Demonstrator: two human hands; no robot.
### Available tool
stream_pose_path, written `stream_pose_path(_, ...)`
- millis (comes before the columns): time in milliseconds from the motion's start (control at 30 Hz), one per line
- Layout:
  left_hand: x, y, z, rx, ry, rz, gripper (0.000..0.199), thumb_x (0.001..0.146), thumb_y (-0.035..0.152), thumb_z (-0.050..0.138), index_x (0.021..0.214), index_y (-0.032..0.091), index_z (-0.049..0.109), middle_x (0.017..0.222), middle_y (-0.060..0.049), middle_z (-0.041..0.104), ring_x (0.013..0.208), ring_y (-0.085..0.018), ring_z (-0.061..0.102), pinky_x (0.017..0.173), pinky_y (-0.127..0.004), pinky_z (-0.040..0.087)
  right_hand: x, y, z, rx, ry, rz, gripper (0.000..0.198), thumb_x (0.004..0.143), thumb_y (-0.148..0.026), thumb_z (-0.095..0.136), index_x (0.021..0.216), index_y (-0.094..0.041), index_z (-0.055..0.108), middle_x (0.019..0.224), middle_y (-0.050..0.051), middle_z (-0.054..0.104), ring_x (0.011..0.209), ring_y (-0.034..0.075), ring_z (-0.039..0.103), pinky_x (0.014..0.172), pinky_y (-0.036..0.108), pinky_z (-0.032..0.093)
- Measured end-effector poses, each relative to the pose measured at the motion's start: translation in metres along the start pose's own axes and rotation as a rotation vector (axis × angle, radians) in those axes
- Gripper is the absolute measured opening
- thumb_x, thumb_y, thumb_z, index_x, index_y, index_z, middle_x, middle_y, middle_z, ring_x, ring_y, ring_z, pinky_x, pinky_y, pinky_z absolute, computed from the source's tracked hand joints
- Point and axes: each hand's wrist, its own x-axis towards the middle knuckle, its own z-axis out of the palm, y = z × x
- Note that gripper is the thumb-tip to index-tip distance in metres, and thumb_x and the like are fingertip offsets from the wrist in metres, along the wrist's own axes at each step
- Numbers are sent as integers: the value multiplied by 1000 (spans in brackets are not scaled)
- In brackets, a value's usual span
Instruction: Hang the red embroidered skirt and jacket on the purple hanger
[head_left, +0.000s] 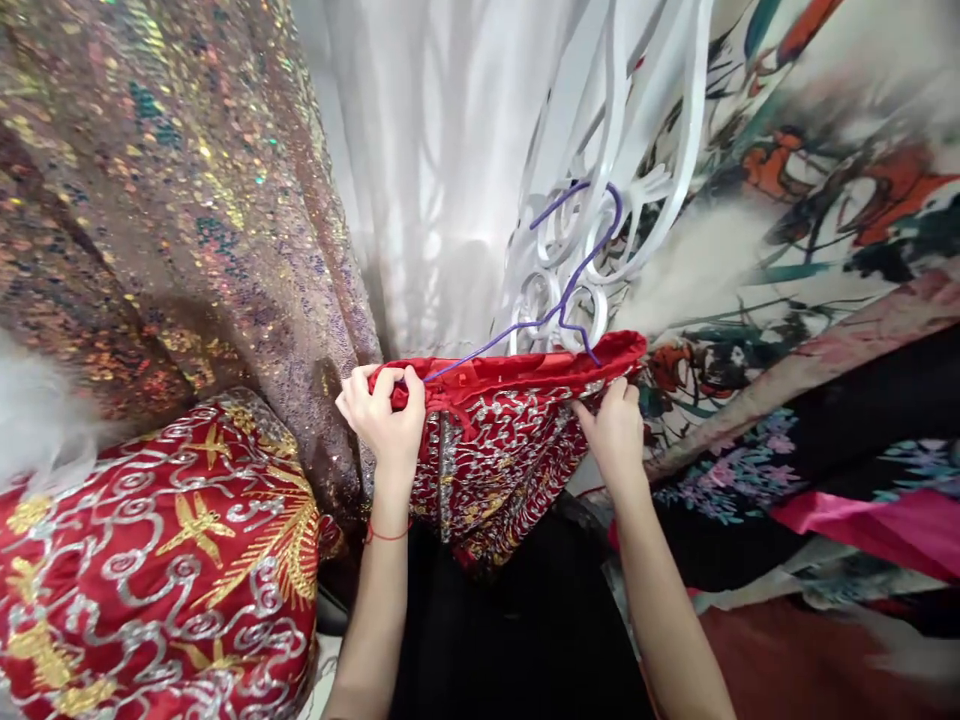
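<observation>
A red garment (502, 440) with silver and gold embroidery hangs between my hands, its plain red waistband uppermost. My left hand (386, 405) is closed on the left end of the waistband, next to the lower bar of a purple wire hanger (559, 312). At the garment's right side, my right hand (616, 425) grips the edge just below the band, thumb on the front. The hanger's bar goes down into the waist opening, and its hook points up in front of a white scrollwork frame (637, 150). Folds hide the hanger's lower ends.
Left of me lies another red embroidered garment (172, 560), below a sequinned cloth (187, 200). White sheer fabric (442, 150) hangs behind. To the right are a cloth with a painted-style print (810, 230), a black floral fabric (750, 460) and a pink cloth (877, 525).
</observation>
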Motion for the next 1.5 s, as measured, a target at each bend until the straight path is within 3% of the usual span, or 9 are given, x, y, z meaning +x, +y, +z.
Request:
stream_pose_path(200,-10,6,-1,-21,45,-16,22,90,36,57,76,21,66,96,-11,62,96,-26,56,89,-40,38,10,14,-3,172,-57,-75,42,84,-43,57,110,-14,41,107,20,54,104,38,59,84,50,52)
stream_pose_path(467,-15,4,-16,21,-53,2,25,93,39,53,89,21,70,101,-11,63,98,-26,56,91,-39,38,0,13,-4,190,-40,-62,46,83,-51,57,110,-17,42,107,17,55,95,33,61,77,46,52)
stream_pose_path(600,-15,0,-29,-65,-143,35,37,96,27,34,95,22,71,101,-10,64,100,-26,57,90,-39,40,-11,15,-31,54,-88,-26,45,84,-54,56,106,-16,48,96,16,59,81,30,60,69,42,49)
stream_pose_path(700,-19,2,-35,-112,-190,40,39,83,15,35,99,23,70,103,-9,64,104,-26,57,93,-40,42,-13,30,-66,-27,-63,-93,42,84,-59,56,97,-20,54,87,11,60,77,29,59,70,42,48)
stream_pose_path(867,-22,10,-36,-147,-154,-7,40,74,10,38,98,23,68,106,-8,64,110,-24,56,100,-38,44,-5,48,-103,26,119,-339,45,91,-51,51,116,-13,55,109,21,60,105,36,58,90,47,49)
stream_pose_path(1133,-13,10,-38,-249,-112,40,19,84,17,46,95,19,61,98,-6,66,95,-18,63,90,-31,50,5,33,-103,164,107,-513,59,94,-45,51,143,-14,44,144,22,47,134,35,46,106,50,40)
stream_pose_path(1233,-11,7,-42,-194,-112,68,15,90,25,53,98,18,62,96,-5,69,90,-17,65,88,-30,51,20,34,-98,172,88,-513,51,94,-53,50,131,-18,56,140,21,50,130,36,48,103,50,41)
stream_pose_path(1367,-7,6,-48,-129,-118,75,21,96,35,54,100,18,65,97,-6,72,88,-16,67,87,-29,52,41,42,-92,241,-9,-525,44,95,-58,46,105,-20,66,107,14,65,101,29,63,91,42,48)
stream_pose_path(1500,-1,12,-45,-103,-49,34,26,97,41,52,98,19,66,96,-5,73,86,-16,68,84,-28,52,48,48,-97,276,123,-512,37,97,-52,49,83,-23,67,102,9,68,87,23,64,82,36,49)
